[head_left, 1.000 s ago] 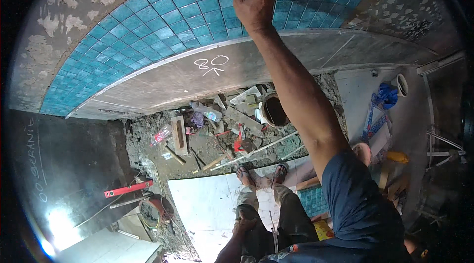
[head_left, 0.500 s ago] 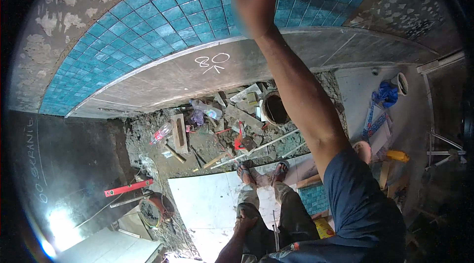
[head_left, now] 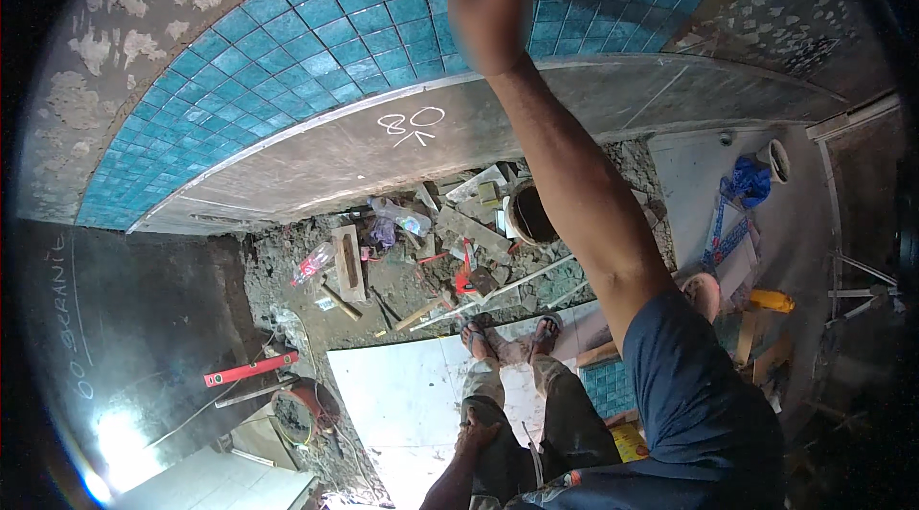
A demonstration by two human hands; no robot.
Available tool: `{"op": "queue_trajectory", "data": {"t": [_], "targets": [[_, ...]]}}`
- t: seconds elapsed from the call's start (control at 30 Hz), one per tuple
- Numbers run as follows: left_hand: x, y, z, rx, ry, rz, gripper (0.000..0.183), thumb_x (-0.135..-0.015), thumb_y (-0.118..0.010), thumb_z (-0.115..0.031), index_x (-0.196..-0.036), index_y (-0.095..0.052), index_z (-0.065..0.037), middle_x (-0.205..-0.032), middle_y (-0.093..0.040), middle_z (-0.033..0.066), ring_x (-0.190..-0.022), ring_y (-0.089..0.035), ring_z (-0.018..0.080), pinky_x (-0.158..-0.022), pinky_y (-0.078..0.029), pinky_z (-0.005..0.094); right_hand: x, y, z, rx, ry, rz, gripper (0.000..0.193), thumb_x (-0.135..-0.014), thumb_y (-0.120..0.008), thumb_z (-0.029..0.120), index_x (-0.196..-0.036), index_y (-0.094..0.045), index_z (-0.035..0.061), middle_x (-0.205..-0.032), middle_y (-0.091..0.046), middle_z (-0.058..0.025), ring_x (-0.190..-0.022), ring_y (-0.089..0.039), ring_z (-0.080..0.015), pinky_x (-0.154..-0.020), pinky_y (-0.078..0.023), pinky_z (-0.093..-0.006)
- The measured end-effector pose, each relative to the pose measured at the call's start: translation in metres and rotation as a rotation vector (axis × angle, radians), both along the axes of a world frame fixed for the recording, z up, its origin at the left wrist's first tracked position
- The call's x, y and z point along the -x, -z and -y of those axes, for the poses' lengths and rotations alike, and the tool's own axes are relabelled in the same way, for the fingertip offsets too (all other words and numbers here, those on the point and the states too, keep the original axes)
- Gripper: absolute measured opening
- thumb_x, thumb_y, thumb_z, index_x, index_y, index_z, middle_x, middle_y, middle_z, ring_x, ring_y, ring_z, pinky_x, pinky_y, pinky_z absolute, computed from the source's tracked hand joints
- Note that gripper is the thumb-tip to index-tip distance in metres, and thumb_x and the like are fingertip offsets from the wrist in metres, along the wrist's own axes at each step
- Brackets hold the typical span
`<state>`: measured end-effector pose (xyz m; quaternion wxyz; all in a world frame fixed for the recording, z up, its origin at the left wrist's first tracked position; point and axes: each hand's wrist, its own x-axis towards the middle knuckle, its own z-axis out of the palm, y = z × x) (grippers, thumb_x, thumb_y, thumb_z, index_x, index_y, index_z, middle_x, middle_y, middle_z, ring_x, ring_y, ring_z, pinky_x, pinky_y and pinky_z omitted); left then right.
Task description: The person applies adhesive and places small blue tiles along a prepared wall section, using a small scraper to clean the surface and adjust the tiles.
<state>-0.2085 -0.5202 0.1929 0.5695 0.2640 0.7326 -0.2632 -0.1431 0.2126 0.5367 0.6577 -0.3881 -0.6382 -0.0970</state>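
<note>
My right arm stretches up to the wall, and my right hand [head_left: 490,7] is in front of the blue-green mosaic tiles [head_left: 383,7]. A blur covers that hand, so its fingers and anything in them cannot be made out. Low in the view, my left hand [head_left: 478,431] rests on my trouser leg [head_left: 503,462] near the knee, fingers lying against the cloth with nothing seen in them. Beneath the tile band runs a bare grey wall strip [head_left: 316,156] with chalk marks. My sandalled feet stand at the edge of a pale slab [head_left: 392,385].
Rubble, a bucket [head_left: 522,213], a wooden float [head_left: 349,264], a hammer [head_left: 341,301] and plastic bottles lie along the wall foot. At left are a red spirit level [head_left: 251,369], a mortar-stained bucket [head_left: 297,409] and a bright lamp [head_left: 124,443]. A blue bag [head_left: 750,182] lies at right.
Both hands keep their places, the right at the tiles and the left on my leg. Only a very slight shift of the view shows.
</note>
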Motion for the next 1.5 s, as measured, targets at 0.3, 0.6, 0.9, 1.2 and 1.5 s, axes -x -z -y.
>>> {"op": "queue_trajectory", "data": {"t": [0.3,0.6,0.9,1.2,1.5], "targets": [[0.003,-0.01,-0.008,0.005,-0.022,0.041,0.123,-0.082,-0.071,-0.066,-0.166,0.002,-0.016,-0.16,-0.029,0.036,-0.139,-0.046,0.0527,-0.112,-0.044,0.0569,0.004,0.002,-0.002,-0.051,-0.022,-0.079,0.008,-0.082,-0.068,0.003,-0.087,-0.062,0.0041,-0.077,-0.063,-0.0187,-0.072,-0.066,-0.0408,-0.062,-0.051,-0.0487],[0.039,0.029,-0.091,-0.937,0.196,0.003,0.046,-0.08,-0.081,-0.038,-0.107,-0.068,-0.003,-0.101,-0.069,0.0257,-0.089,-0.067,0.0459,-0.073,-0.053,0.0542,-0.011,0.012,0.019,0.098,-0.044,-0.233,0.007,-0.094,-0.063,0.008,-0.097,-0.068,0.0033,-0.087,-0.073,-0.0161,-0.08,-0.073,-0.034,-0.07,-0.056,-0.0429],[0.07,-0.277,-0.539,-1.956,-0.132,0.328,0.023,-0.099,-0.07,-0.01,-0.12,-0.071,-0.001,-0.104,-0.076,0.0113,-0.096,-0.07,0.0144,-0.084,-0.055,0.0315,-0.021,0.007,0.025,0.122,0.01,-0.283,0.01,-0.09,-0.068,0.009,-0.094,-0.069,0.0006,-0.086,-0.071,-0.0185,-0.078,-0.072,-0.0346,-0.069,-0.056,-0.0418],[0.034,-0.07,-0.337,-1.63,0.077,0.428,0.027,-0.085,-0.08,-0.009,-0.109,-0.068,-0.007,-0.099,-0.075,0.0164,-0.088,-0.073,0.0376,-0.072,-0.057,0.0462,-0.036,-0.018,0.0,0.013,0.029,-0.114,0.009,-0.086,-0.069,0.006,-0.094,-0.07,0.0024,-0.086,-0.07,-0.0189,-0.079,-0.07,-0.0386,-0.07,-0.056,-0.0455],[0.04,-0.316,-0.596,-2.345,0.458,-0.012,0.028,-0.081,-0.079,-0.013,-0.108,-0.072,-0.007,-0.098,-0.07,0.0153,-0.09,-0.065,0.0379,-0.083,-0.052,0.0487,-0.047,-0.005,0.006,0.036,0.096,-0.181,0.008,-0.084,-0.069,0.008,-0.092,-0.069,0.0058,-0.084,-0.069,-0.0182,-0.079,-0.069,-0.0407,-0.069,-0.056,-0.0496]]}}
